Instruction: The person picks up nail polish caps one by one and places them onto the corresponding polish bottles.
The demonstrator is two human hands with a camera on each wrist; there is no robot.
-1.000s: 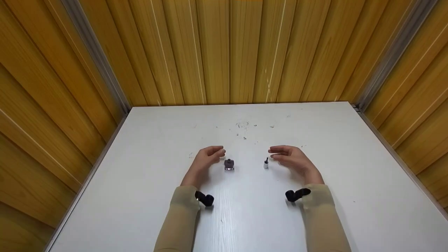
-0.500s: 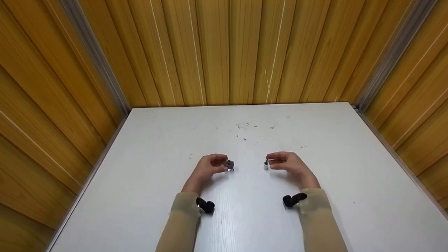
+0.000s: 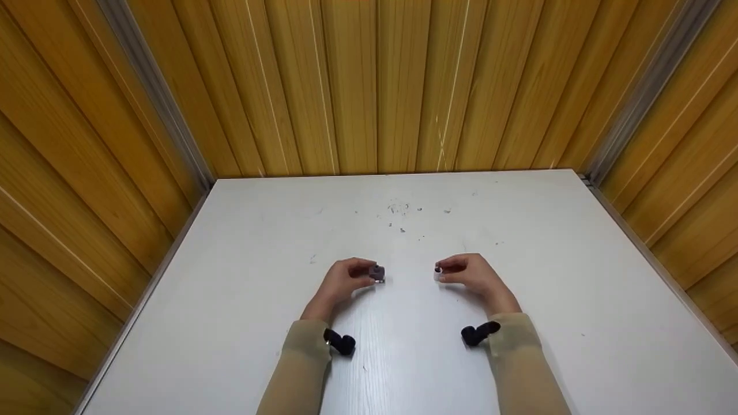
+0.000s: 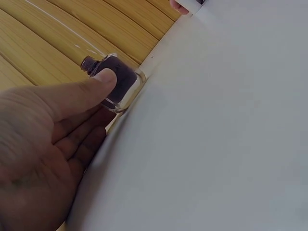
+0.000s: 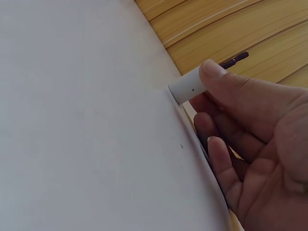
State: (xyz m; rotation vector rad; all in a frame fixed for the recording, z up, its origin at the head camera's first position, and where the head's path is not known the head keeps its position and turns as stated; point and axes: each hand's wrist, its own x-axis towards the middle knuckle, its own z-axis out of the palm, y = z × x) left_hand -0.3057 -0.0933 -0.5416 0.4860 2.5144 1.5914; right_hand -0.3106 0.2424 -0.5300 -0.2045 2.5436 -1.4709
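Observation:
A small square nail polish bottle (image 4: 126,83), glass with dark purple polish and an uncapped threaded neck, stands upright on the white table. My left hand (image 3: 340,282) pinches it from the left, the thumb across its near face in the left wrist view. To the right, the white nail polish cap (image 5: 186,87) stands on its flat end with its dark, polish-coated brush pointing up. My right hand (image 3: 475,275) pinches that cap between thumb and fingers. A short gap of tabletop separates the two.
The white table (image 3: 259,230) has dark specks and smudges (image 3: 399,207) beyond the hands. Yellow wood-look panels (image 3: 357,86) wall it in at the back and sides. A small black camera (image 3: 474,334) sits on each wrist over beige sleeves.
Both hands have come down and slightly nearer the body. The left has closed on the bottle and the right on the cap, both of which stay about where they were.

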